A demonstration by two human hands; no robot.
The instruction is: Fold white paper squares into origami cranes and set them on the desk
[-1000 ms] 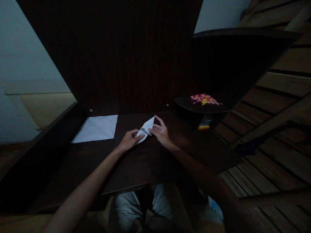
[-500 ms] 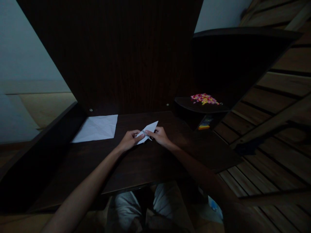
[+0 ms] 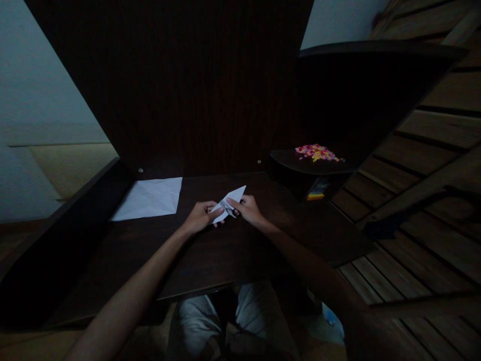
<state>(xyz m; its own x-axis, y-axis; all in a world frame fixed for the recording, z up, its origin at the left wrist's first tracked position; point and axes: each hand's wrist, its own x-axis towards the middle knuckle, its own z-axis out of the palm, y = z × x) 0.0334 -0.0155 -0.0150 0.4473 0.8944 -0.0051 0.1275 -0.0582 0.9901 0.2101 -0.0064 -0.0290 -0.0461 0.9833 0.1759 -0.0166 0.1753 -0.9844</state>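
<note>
A folded piece of white paper (image 3: 236,194) is held between my two hands above the dark desk (image 3: 210,260). It has a pointed tip toward the upper right and smaller folded flaps at its middle. My left hand (image 3: 201,216) grips the lower left end, thumb on top and fingers underneath. My right hand (image 3: 249,209) pinches the right side, its thumb lying across the paper near the centre. The fingers beneath the paper are partly hidden. To the left, a creased white sheet (image 3: 150,198) lies flat on the desk.
A small corner shelf (image 3: 285,159) at the right carries a heap of pink, red and yellow bits (image 3: 317,152). Below it sits a small dark item with a yellow edge (image 3: 315,196). Dark panels rise at the back and left. Wooden slats (image 3: 432,200) stand at the right.
My right thumb has shifted slightly up along the folded paper, and the paper's centre flaps show a little more. The fingers under its lower edge have moved slightly.
</note>
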